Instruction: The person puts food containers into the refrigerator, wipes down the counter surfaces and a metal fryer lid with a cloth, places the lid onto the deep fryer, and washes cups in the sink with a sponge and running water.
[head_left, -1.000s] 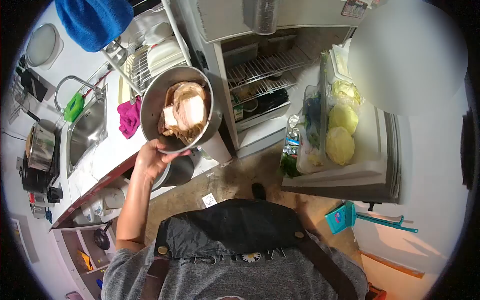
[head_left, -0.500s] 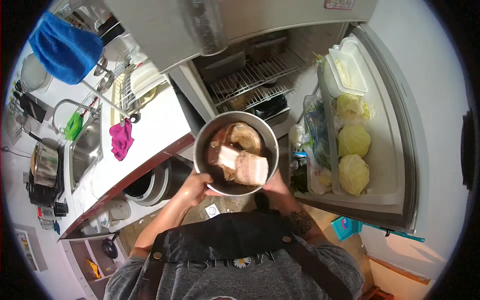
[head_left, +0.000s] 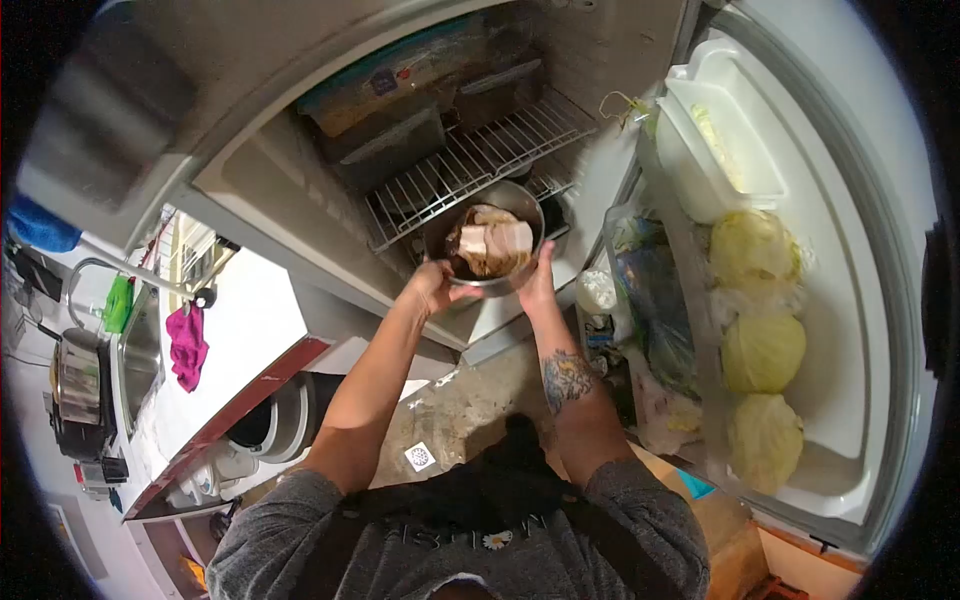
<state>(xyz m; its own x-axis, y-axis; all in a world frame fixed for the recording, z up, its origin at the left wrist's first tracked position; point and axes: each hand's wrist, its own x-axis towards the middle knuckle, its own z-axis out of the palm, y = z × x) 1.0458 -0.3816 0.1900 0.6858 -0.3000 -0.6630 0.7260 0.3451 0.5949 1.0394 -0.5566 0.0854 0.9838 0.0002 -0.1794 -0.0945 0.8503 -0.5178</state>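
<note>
A round metal bowl (head_left: 537, 212) is held out at the opening of the fridge, just below a wire shelf (head_left: 480, 160). Inside it lie chunks of raw meat (head_left: 497, 240) with pale fat, in some dark liquid. My left hand (head_left: 437, 287) grips the bowl's near left side, thumb toward the rim. On its right side my right hand (head_left: 539, 280) is closed around the wall, with the thumb up along the outside. The fingers of both hands are partly hidden beneath the bowl.
The open fridge door (head_left: 840, 440) at the right holds cabbages (head_left: 764, 352), a white tub (head_left: 735, 140) and bagged greens (head_left: 655, 300). Fridge drawers (head_left: 395, 150) sit above the wire shelf. To the left is a white counter (head_left: 245, 320) with a pink cloth (head_left: 186, 345).
Both hands have carried the bowl forward, away from my body and into the fridge opening. My arms are now stretched out. The view has moved closer to the fridge.
</note>
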